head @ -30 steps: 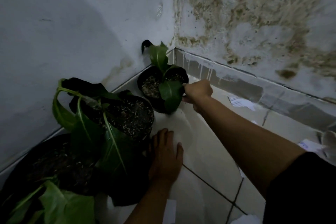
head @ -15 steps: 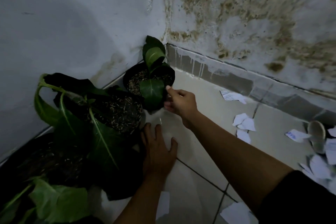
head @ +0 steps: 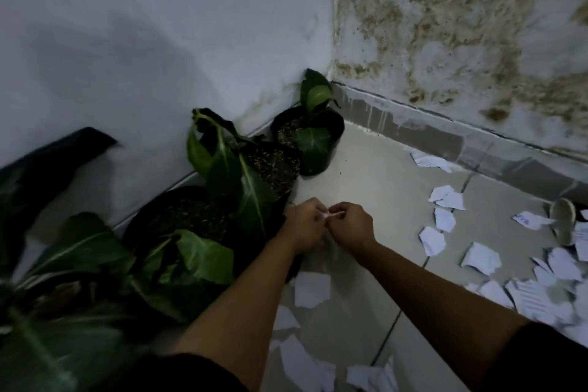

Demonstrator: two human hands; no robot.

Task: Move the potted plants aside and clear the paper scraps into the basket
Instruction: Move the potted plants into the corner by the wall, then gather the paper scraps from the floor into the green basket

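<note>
Three black potted plants stand in a row along the left wall: a small pot [head: 318, 153] in the corner, a middle pot [head: 273, 169] and a larger pot [head: 184, 216]. My left hand [head: 304, 227] and my right hand [head: 351, 226] meet above the floor tiles just right of the middle pot. Their curled fingertips pinch a small white paper scrap [head: 328, 216] between them. More white paper scraps [head: 445, 197] lie scattered over the floor to the right, and others [head: 311, 289] lie below my hands. No basket is in view.
Another leafy plant [head: 54, 312] fills the bottom left corner. A slipper [head: 563, 221] lies at the right edge among the scraps. Stained walls meet in the corner behind the small pot, and a thick heap of scraps [head: 541, 296] sits at the lower right.
My right hand let go of the small pot's rim and drew back. My left hand lifted off the floor. Both now meet, pinching a scrap, and the view has pulled back.
</note>
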